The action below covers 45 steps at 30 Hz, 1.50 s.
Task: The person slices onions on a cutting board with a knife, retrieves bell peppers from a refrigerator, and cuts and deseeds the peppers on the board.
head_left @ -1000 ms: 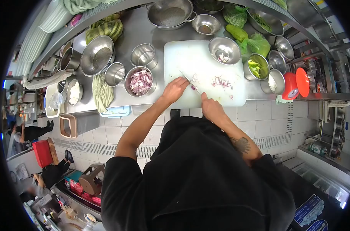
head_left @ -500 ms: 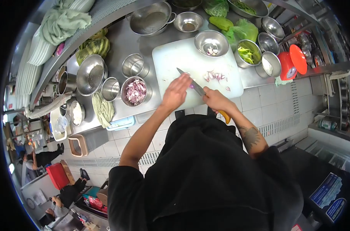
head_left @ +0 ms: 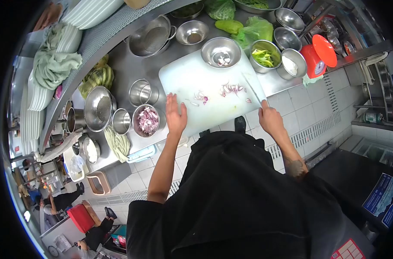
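My right hand is closed around the handle of a knife, whose blade lies along the right side of the white cutting board. At the board's left edge, my left hand is flat with its fingers stretched out and holds nothing. Between the hands lie thin red onion slivers and a smaller scatter of onion bits. A steel bowl with a few pale onion pieces stands on the board's far edge. Left of my left hand is a steel container full of chopped red onion.
Steel pots and a strainer bowl stand to the left, near a green cloth. Cut green vegetables fill a pot at right, near a red scale. Other people are far off at lower left.
My right hand has carried the knife right to the board's edge. My left hand has left the blade and moved to the left edge. Onion bits once under it now show.
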Available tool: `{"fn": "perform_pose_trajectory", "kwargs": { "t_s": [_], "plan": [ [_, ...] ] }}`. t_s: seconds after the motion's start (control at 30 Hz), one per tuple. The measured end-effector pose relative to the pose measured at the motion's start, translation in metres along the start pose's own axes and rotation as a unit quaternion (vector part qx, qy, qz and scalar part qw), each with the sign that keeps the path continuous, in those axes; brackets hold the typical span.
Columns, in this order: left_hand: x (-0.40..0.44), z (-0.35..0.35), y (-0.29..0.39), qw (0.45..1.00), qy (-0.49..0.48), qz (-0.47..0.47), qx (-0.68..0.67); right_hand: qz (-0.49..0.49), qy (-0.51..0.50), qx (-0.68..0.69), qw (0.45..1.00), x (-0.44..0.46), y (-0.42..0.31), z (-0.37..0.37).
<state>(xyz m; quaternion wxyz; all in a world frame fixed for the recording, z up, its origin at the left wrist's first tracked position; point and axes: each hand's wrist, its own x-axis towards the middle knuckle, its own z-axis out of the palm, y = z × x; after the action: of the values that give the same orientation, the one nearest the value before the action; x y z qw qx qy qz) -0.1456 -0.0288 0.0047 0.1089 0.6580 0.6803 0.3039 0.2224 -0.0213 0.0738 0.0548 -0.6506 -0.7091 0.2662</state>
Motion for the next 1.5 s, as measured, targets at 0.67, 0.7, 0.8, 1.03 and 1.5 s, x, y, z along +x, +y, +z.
{"fn": "perform_pose_trajectory", "kwargs": {
  "t_s": [0.67, 0.7, 0.8, 1.03, 1.5],
  "plan": [
    [0.02, 0.008, 0.07, 0.97, -0.122, 0.204, 0.049, -0.147, 0.075, -0.018, 0.986, 0.013, -0.102, 0.063],
    [0.022, 0.009, 0.071, 0.953, -0.164, 0.245, 0.068, -0.148, 0.076, -0.018, 0.986, 0.009, -0.102, 0.058],
    [0.034, 0.017, 0.058, 0.961, -0.138, 0.228, 0.073, -0.105, 0.039, -0.023, 0.993, -0.014, -0.093, 0.036],
    [0.085, 0.039, -0.009, 0.98, -0.062, 0.139, 0.129, -0.104, 0.068, -0.056, 0.991, -0.087, -0.018, -0.011],
    [0.038, 0.054, 0.021, 0.982, -0.117, 0.046, -0.142, -0.064, 0.096, -0.026, 0.993, -0.03, -0.059, 0.089]
  ]
}}
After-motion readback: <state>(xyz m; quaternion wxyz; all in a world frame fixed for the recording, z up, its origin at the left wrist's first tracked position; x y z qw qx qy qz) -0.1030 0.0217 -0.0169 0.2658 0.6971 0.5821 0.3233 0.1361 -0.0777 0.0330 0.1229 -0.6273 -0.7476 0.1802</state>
